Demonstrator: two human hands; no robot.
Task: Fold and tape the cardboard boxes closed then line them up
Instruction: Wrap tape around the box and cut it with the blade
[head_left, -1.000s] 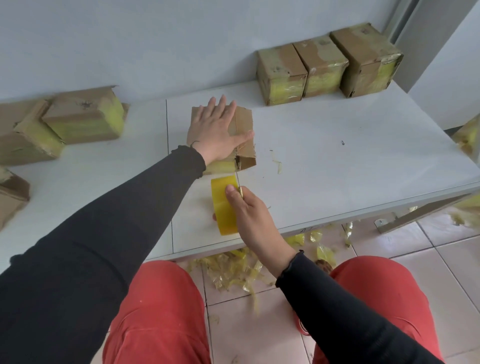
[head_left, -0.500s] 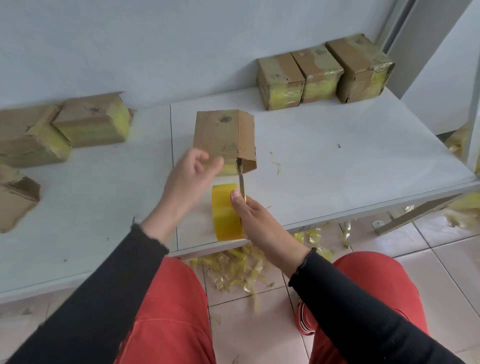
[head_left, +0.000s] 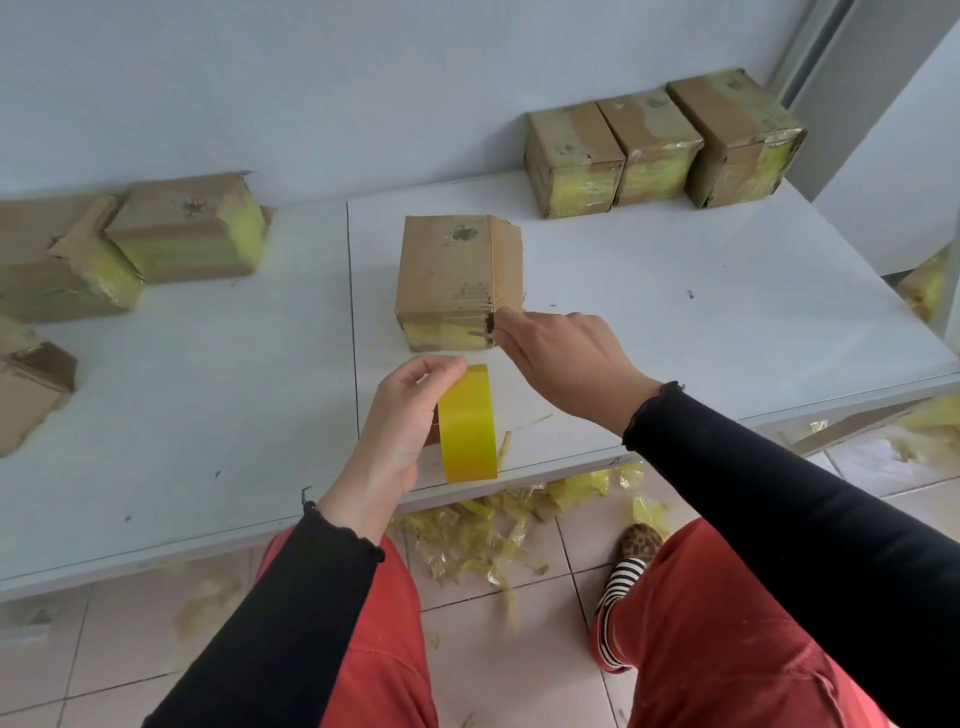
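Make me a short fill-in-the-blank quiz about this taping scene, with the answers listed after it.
1. The left hand grips the roll of ____ tape.
2. The right hand touches the near right corner of the box in the ____ of the table.
3. The row of finished boxes by the wall counts ____ boxes.
4. Tape scraps lie on the ____ under the table's edge.

Answers: yellow; middle; three; floor
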